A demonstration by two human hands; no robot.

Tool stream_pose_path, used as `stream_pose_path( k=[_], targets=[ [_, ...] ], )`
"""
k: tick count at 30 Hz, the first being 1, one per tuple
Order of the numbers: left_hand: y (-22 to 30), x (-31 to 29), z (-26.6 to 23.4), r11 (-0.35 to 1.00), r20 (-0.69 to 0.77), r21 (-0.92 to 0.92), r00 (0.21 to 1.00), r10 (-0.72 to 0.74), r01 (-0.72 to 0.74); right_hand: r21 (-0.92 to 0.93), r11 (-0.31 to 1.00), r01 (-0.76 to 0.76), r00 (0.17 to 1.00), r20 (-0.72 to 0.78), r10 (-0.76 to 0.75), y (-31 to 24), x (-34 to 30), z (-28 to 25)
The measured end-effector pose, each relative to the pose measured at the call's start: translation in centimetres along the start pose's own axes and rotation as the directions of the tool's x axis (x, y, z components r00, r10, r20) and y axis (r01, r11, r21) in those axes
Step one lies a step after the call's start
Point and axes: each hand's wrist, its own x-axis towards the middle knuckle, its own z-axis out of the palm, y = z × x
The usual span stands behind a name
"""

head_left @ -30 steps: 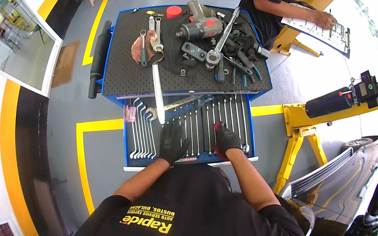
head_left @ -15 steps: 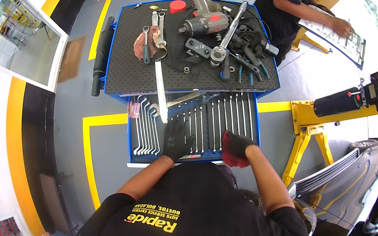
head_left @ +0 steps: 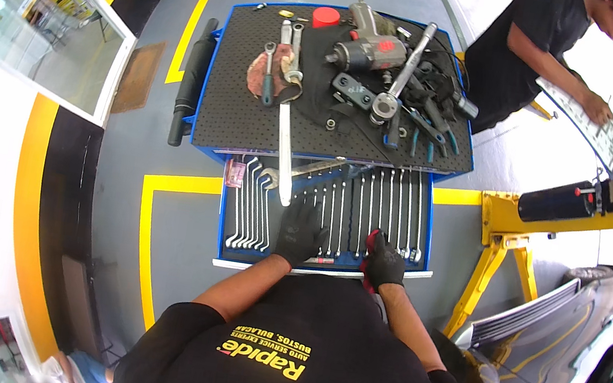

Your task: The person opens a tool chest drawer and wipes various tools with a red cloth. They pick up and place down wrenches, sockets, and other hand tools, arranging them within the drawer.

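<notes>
At frame centre, the gloved left hand (head_left: 300, 232) is lying flat, fingers spread, on chrome wrenches (head_left: 368, 205) in the blue drawer (head_left: 427, 233). The right hand (head_left: 384, 263) is curling around something red; a long steel bar (head_left: 284, 152) is overhanging the drawer.

Standing on grey floor (head_left: 158, 233): blue tool cart (head_left: 209, 98), top carrying impact wrench (head_left: 368, 46), ratchet (head_left: 399, 78), red cap (head_left: 326, 17); open drawer (head_left: 319, 265) holding rows of wrenches (head_left: 367, 208).
</notes>
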Motion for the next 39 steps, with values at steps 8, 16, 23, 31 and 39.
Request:
stream_pose_path(
  k=[8,16,23,31,39],
  targets=[
    [-0.7,0.7,-0.5,0.998,0.026,-0.066,0.999,-0.021,0.023,-0.18,0.983,0.038,0.964,0.266,0.011,-0.5,2.5,-2.7],
    [-1.7,1.9,0.1,0.997,0.046,-0.05,0.998,-0.049,0.051,-0.211,0.976,0.054,0.983,0.186,-0.014,-1.3,2.5,-2.2],
    [-3.0,4.1,1.3,0.991,0.012,-0.131,1.0,-0.018,0.02,0.075,0.997,-0.031,0.995,0.096,0.024,-0.2,3.5,-3.4],
    [-4.2,3.3,0.9,0.985,0.07,-0.166,0.995,0.064,-0.052,0.376,0.92,0.109,0.993,-0.083,-0.083,0.8,3.7,-3.7],
    [5.9,7.8,-6.2,0.892,-0.068,-0.445,0.996,0.055,-0.079,0.408,0.825,0.391,0.919,-0.131,-0.371,1.7,7.5,-7.4]
  ],
)
